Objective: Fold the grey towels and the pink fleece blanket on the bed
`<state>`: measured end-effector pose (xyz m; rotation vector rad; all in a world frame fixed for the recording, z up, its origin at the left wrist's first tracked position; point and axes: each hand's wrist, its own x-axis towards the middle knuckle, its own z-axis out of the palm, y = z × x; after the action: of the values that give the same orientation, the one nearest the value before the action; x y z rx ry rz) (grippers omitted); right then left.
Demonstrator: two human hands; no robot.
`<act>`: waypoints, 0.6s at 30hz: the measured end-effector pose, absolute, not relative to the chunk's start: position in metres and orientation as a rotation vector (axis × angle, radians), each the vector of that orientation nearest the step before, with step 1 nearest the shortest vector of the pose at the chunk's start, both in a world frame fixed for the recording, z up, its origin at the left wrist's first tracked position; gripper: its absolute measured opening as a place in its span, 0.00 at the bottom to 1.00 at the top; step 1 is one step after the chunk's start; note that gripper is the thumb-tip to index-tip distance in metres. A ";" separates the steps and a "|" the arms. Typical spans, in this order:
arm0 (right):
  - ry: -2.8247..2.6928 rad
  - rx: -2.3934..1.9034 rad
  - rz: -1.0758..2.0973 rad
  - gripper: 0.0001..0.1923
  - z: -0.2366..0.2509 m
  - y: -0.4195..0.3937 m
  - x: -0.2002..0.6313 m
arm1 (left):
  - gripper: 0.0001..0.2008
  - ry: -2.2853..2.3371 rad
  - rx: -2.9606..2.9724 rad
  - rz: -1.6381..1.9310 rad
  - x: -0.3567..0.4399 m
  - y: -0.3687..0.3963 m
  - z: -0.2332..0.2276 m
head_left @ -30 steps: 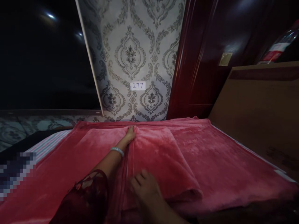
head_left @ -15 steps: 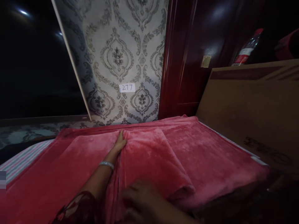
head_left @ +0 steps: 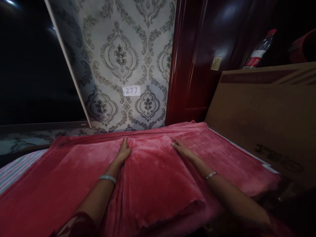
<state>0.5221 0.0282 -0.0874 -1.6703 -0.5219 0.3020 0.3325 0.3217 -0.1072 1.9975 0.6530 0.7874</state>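
From the head view, a red blanket (head_left: 158,177) lies spread over the bed, a folded panel down its middle. The left hand (head_left: 123,150) rests flat and released at the panel's far left corner; the right hand (head_left: 180,148) lies flat, fingers extended, at its far right corner. The plush layers could slide and skew the fold if one hand presses unevenly.
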 end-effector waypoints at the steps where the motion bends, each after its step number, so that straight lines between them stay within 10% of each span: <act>1: -0.505 -1.672 0.302 0.21 -0.090 0.034 0.529 | 0.43 0.660 1.989 0.768 0.332 0.321 -0.106; 18: -0.776 -1.714 0.141 0.27 -0.141 0.113 0.606 | 0.45 0.639 1.912 0.810 0.331 0.323 -0.117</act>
<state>0.6064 0.1128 -0.1411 -1.7144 -0.7759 0.1413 0.3312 0.3232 -0.1167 1.9124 0.6385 0.8098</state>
